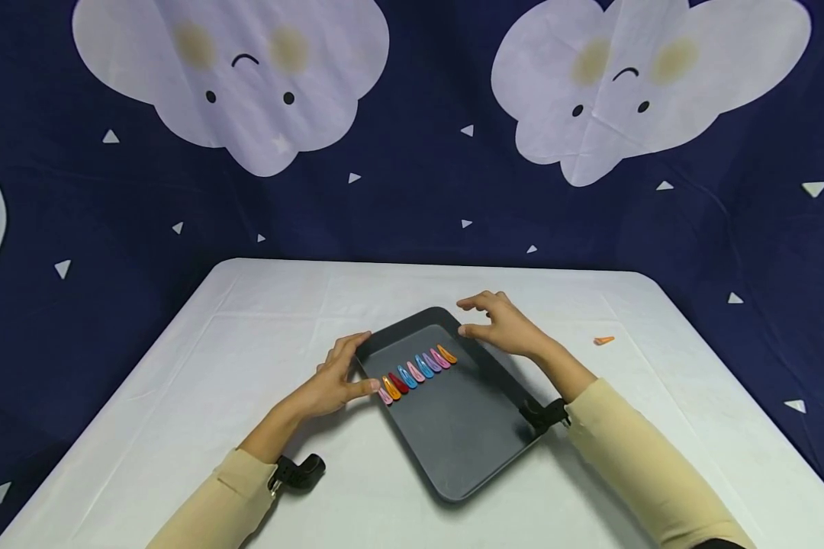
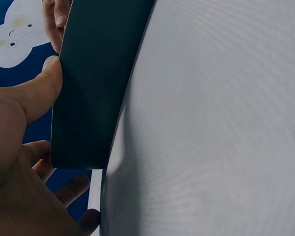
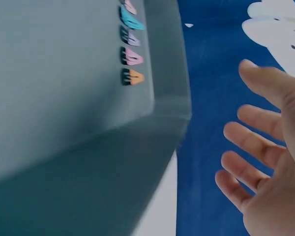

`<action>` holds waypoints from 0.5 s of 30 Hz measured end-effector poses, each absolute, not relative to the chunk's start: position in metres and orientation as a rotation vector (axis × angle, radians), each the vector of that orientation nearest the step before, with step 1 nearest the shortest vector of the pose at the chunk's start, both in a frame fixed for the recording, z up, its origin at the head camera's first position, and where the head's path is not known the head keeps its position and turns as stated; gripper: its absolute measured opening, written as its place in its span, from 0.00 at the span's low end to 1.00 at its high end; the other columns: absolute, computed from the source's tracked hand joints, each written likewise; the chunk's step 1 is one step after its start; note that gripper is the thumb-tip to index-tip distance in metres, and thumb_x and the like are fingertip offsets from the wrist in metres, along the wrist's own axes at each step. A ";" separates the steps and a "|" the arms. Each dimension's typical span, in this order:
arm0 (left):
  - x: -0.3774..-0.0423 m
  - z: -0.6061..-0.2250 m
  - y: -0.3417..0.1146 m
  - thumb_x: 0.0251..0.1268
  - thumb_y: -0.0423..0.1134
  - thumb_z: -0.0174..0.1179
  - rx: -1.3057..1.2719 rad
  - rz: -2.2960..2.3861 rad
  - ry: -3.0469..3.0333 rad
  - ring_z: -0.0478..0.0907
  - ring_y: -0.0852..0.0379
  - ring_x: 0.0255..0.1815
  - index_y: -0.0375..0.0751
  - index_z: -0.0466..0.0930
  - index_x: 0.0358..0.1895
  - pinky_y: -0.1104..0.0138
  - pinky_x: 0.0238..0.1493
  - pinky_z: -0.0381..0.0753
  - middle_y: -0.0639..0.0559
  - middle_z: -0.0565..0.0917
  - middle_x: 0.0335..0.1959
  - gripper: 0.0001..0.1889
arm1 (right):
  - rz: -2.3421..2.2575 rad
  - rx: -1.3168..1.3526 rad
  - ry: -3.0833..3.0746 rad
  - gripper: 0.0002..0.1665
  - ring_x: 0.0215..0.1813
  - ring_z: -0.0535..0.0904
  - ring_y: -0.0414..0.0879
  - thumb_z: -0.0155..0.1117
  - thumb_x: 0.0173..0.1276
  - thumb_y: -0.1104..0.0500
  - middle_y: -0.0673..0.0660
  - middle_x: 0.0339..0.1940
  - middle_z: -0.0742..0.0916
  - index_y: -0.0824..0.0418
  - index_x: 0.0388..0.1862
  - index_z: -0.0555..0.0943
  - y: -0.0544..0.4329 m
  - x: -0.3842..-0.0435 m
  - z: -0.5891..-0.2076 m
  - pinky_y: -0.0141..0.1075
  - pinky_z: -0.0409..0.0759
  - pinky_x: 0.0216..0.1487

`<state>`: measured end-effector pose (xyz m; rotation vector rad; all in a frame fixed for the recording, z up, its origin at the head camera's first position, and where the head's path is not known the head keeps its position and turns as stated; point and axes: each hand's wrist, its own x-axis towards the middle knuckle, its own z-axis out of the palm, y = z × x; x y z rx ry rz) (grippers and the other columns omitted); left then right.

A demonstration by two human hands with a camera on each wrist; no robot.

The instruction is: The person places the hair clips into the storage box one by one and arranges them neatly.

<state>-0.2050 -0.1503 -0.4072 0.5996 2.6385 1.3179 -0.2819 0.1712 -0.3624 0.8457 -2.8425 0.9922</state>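
Observation:
A dark grey baking tray (image 1: pixel 467 450) lies askew on the white table. Inside, several snap hair clips (image 1: pixel 415 372) in pink, orange, red, blue and purple form a slanting row across its far part. My left hand (image 1: pixel 336 381) holds the tray's left corner, thumb at the long side's rim and fingers around the short end. The left wrist view shows that thumb (image 2: pixel 51 73) against the rim and the other fingers spread. Just off the tray's far right corner, my right hand (image 1: pixel 504 324) hovers with loosely bent fingers, holding nothing; the right wrist view shows those fingers (image 3: pixel 255 142) apart from the tray wall.
A lone orange hair clip (image 1: pixel 603 340) lies on the white tabletop (image 1: pixel 281 297) right of the tray. Behind the table hangs a dark blue cloth (image 1: pixel 419 191) printed with clouds and triangles. A black wrist camera (image 1: pixel 300 473) juts out from the left cuff.

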 end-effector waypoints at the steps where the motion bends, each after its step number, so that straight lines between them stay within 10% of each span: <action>1: -0.205 -0.407 -0.150 0.60 0.46 0.64 0.599 1.318 2.639 0.46 0.38 0.74 0.45 0.45 0.75 0.37 0.64 0.44 0.42 0.50 0.74 0.45 | 0.998 0.816 -2.823 0.29 0.58 0.68 0.55 0.67 0.61 0.50 0.57 0.55 0.80 0.57 0.60 0.75 0.173 -0.282 -0.360 0.51 0.70 0.57; 15: -0.206 -0.409 -0.150 0.60 0.45 0.63 0.595 1.327 2.631 0.46 0.38 0.74 0.45 0.45 0.75 0.37 0.64 0.43 0.43 0.50 0.74 0.44 | 0.826 0.365 -2.721 0.29 0.52 0.71 0.58 0.64 0.63 0.48 0.64 0.51 0.81 0.62 0.59 0.76 0.219 -0.291 -0.349 0.50 0.69 0.51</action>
